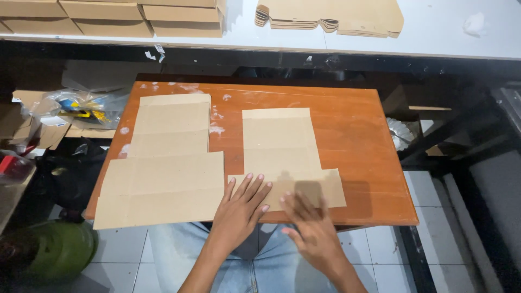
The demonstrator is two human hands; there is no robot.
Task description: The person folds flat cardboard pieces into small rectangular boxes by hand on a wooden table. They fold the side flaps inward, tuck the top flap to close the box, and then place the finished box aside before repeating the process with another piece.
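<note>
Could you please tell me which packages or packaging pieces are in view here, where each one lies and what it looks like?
Flat carton blank: right on the orange table, plain brown, under both hands.
Larger carton blank: left on the table, plain brown, stepped outline.
Stack of die-cut blanks: white bench at the top, brown.
Folded boxes: top left, brown, in a row.
Clear plastic bag: left of the table, blue and yellow contents.

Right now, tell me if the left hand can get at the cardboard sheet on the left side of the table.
Probably yes. The left hand rests flat on the right sheet, and the left sheet lies just beside it on the table, with nothing between them. A short sideways slide should do.
</note>
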